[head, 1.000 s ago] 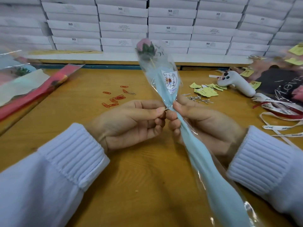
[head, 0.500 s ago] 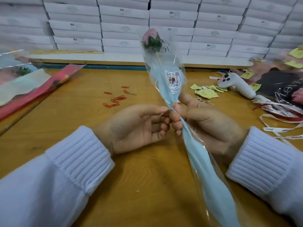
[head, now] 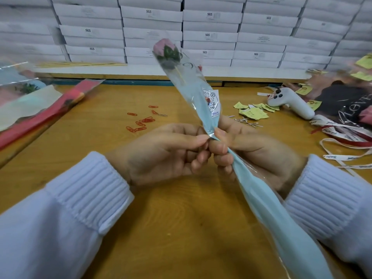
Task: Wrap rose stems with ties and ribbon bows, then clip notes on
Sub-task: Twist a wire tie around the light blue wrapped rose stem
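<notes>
Above the middle of the wooden table, a wrapped rose is held tilted, its pink bud leaning up and left and its pale blue sleeve running off the lower right. The sleeve's narrow waist is pinched between the left hand and the right hand, fingertips touching, perhaps on a thin tie too small to make out. Bare tabletop is seen beneath the wrists. Red paper clips are scattered beyond the left hand. The right side is crowded by yellow notes, a white pistol-shaped tool and printed ribbons. Other wrapped flowers lie along the left edge, and the far edge is walled by stacked white boxes.
</notes>
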Tool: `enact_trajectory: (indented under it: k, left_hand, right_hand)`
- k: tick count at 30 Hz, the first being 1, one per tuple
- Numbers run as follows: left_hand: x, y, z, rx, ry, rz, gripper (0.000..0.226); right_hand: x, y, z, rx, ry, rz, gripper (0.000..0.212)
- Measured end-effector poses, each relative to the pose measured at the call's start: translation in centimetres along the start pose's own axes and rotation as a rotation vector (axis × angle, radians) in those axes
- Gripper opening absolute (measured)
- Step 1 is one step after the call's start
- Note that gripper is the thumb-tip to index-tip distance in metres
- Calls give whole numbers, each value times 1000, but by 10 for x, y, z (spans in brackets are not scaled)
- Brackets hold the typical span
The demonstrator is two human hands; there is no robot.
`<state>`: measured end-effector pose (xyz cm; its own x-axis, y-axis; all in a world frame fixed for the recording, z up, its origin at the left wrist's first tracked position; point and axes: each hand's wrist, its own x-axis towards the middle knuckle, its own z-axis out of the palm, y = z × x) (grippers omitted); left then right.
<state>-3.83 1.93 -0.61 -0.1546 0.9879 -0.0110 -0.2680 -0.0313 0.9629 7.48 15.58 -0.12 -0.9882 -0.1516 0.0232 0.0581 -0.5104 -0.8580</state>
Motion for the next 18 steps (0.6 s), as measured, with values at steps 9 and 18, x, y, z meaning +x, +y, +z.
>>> enact_trajectory:
  k: [9,18]
  left_hand:
    - [3,-2,3,-108,-15,-3,13]
    - [9,-8,11,-74,126,173,9]
  right_hand:
    - [2,-2,-5,3,-33,29,19]
    - [4,-2,-2,-32,92,-68,16]
